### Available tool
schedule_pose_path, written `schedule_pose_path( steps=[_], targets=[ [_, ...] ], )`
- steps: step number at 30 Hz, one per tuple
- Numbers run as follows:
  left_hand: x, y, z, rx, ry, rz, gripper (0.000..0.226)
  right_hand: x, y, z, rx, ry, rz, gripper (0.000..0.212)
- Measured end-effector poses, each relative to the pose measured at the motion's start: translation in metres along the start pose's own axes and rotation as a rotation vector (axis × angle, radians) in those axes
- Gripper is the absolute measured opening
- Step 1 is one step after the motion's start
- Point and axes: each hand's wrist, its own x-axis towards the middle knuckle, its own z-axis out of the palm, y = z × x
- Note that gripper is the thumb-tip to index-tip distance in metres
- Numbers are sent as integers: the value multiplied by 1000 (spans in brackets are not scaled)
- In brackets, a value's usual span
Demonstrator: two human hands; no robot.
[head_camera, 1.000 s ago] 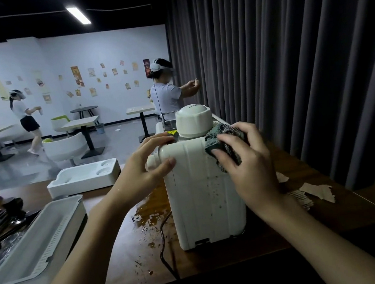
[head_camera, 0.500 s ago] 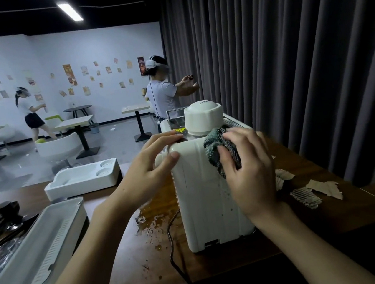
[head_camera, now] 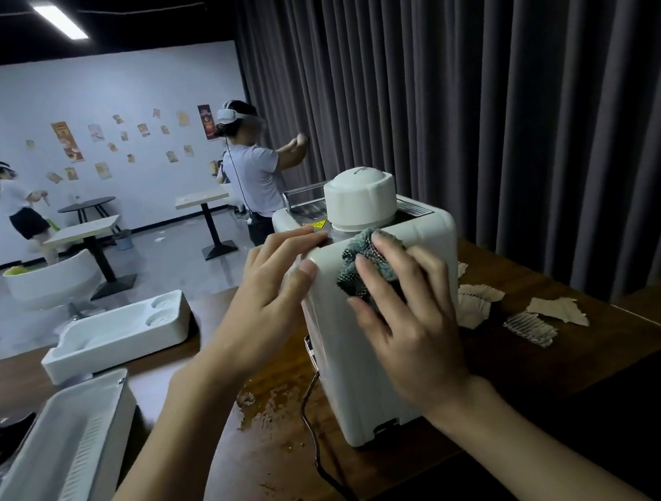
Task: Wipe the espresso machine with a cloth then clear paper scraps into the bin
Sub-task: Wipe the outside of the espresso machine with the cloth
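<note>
Espresso machine (head_camera: 351, 386) sits mid-frame on the counter (head_camera: 262, 448); the cloth (head_camera: 356, 263) has slid down its face under the right hand's (head_camera: 411, 336) flat grip, left hand (head_camera: 272, 300) bracing open-fingered. Scraps (head_camera: 557, 310) still wait.

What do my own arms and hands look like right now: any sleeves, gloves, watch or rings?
Both are bare. The left hand and right hand wear no gloves and show no rings; the visible nails are short and plain. The left forearm and right forearm run to the frame's bottom edge with no sleeve, watch, band or cable on them.
</note>
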Motion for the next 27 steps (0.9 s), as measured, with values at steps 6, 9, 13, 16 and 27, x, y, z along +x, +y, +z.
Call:
schedule_pose_path(
  steps=[6,9,13,16,27],
  targets=[
    [0,-2,2,17,-1,18,47,8,19,-4,-8,85,110,29],
    [0,-3,3,17,5,32,47,9,-4,3,31,135,202,27],
    [0,-4,4,19,15,39,47,10,-19,8,67,79,63,24],
    [-1,-5,4,20,18,43,46,14,-8,3,36,66,47,22],
    [-3,-6,9,14,31,64,42,13,-12,-1,-8,91,110,22]
  ],
)
